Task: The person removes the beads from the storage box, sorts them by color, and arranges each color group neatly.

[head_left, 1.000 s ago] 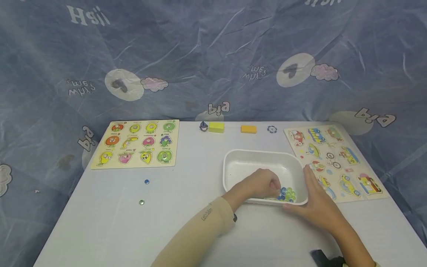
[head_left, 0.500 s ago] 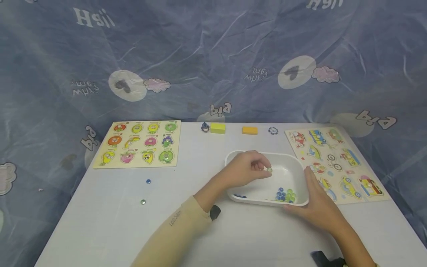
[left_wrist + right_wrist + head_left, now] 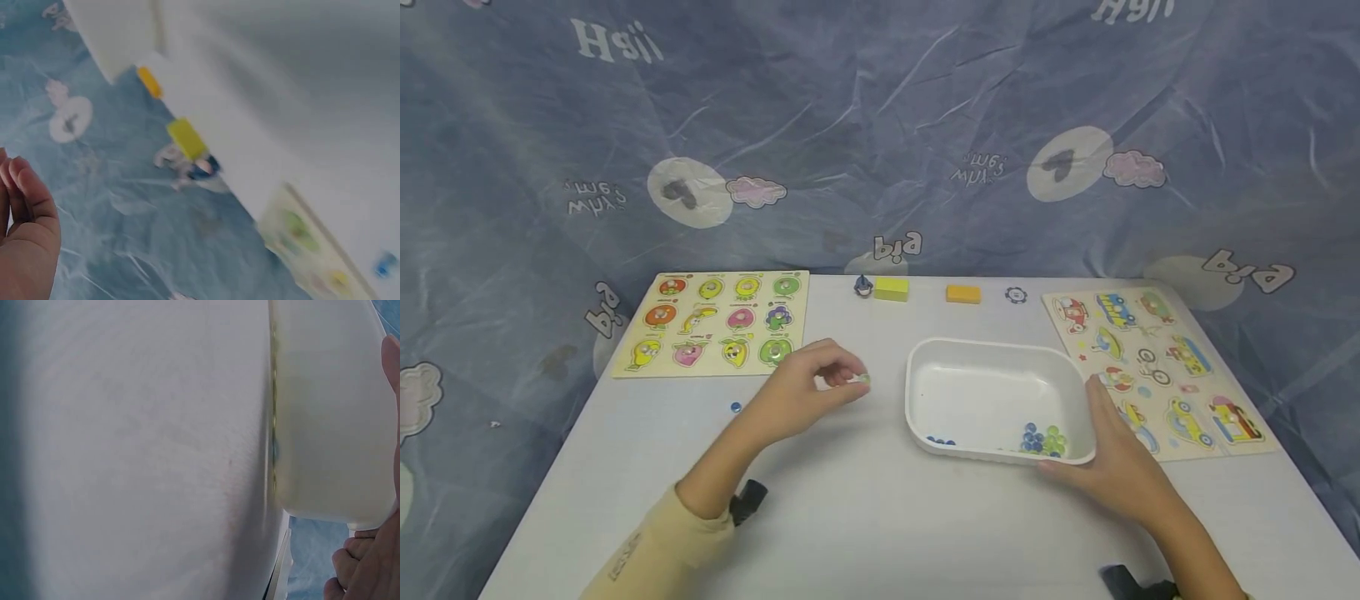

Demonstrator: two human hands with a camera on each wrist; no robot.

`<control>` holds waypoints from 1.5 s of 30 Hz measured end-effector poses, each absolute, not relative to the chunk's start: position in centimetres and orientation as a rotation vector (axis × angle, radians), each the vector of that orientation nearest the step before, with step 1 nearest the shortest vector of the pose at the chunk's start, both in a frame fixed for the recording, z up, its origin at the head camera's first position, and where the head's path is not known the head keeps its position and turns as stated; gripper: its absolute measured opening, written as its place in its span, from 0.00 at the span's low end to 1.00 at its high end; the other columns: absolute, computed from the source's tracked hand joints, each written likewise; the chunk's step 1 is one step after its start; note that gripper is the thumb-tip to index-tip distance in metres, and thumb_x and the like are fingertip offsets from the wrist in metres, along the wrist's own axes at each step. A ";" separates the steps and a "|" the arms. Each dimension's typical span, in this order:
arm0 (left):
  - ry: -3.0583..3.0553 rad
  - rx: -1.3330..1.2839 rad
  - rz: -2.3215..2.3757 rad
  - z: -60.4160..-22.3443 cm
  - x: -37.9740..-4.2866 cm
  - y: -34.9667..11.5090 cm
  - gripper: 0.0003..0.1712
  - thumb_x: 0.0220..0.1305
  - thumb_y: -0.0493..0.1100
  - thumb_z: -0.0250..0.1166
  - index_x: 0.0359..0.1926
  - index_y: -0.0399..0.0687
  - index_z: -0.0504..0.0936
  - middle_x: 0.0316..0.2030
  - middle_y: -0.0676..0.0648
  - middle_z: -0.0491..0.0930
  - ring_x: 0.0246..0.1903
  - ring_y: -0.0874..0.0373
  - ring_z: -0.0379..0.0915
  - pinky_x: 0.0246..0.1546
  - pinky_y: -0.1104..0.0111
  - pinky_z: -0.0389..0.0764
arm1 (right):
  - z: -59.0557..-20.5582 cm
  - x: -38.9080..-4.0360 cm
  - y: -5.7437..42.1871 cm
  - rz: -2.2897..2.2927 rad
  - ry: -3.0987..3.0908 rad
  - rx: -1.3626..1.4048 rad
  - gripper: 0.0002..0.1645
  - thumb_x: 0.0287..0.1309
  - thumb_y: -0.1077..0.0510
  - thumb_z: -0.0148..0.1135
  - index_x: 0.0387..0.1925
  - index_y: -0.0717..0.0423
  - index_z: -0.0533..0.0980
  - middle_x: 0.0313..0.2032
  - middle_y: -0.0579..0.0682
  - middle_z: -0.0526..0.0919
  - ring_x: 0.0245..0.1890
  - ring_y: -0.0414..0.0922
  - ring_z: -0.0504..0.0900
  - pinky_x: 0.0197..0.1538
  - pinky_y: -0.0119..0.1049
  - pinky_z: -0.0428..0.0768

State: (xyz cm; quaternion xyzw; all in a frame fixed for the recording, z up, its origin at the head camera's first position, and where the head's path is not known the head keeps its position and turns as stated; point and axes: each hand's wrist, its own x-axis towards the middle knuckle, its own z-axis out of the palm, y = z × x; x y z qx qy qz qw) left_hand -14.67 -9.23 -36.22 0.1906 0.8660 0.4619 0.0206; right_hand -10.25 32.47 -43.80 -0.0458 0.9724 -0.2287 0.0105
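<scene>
My left hand point(image 3: 808, 387) is raised over the table left of the white tray point(image 3: 977, 396). Between its thumb and fingertips it pinches a small green glass marble point(image 3: 865, 378); in the left wrist view only part of the left hand point(image 3: 28, 231) shows. The right hand point(image 3: 1123, 467) grips the tray's right end, thumb at the near side and fingers around the far side. Blue marbles point(image 3: 1032, 437) and green marbles point(image 3: 1054, 440) cluster in the tray's near right corner, with a few blue ones near its left corner. One blue marble point(image 3: 736, 407) lies on the table beyond the left forearm.
A fruit puzzle board point(image 3: 711, 323) lies at the back left, a vehicle puzzle board point(image 3: 1157, 367) at the right beside the tray. Along the back edge stand a small penguin figure point(image 3: 863, 287), a yellow-green block point(image 3: 891, 289), an orange block point(image 3: 963, 294) and a round gear-like piece point(image 3: 1016, 295).
The left hand has lifted a green marble out of the tray and carried it left. The green marble on the table is now hidden by the left arm. The right hand stays on the tray.
</scene>
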 end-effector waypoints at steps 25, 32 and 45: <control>2.825 0.275 1.108 -44.1 -11.8 -22.8 0.10 0.48 0.43 0.74 0.33 0.56 0.84 0.30 0.55 0.76 0.32 0.63 0.70 0.35 0.75 0.75 | -43.8 -10.3 32.4 -0.697 3.032 -0.129 0.82 0.32 0.23 0.67 0.71 0.46 0.23 0.74 0.50 0.25 0.72 0.65 0.38 0.60 0.72 0.52; 2.836 0.239 1.009 -45.4 -11.8 -22.6 0.09 0.48 0.46 0.74 0.31 0.61 0.83 0.29 0.55 0.76 0.33 0.61 0.69 0.37 0.73 0.75 | -43.8 -10.3 32.5 -0.692 3.037 -0.130 0.82 0.32 0.23 0.67 0.71 0.46 0.23 0.74 0.50 0.26 0.72 0.65 0.39 0.60 0.72 0.53; 2.830 0.247 0.953 -45.8 -11.5 -22.3 0.10 0.46 0.46 0.75 0.31 0.61 0.83 0.32 0.59 0.77 0.37 0.62 0.72 0.44 0.70 0.78 | -43.8 -10.3 32.4 -0.711 3.037 -0.141 0.81 0.33 0.24 0.67 0.71 0.45 0.23 0.74 0.48 0.25 0.72 0.65 0.39 0.60 0.72 0.53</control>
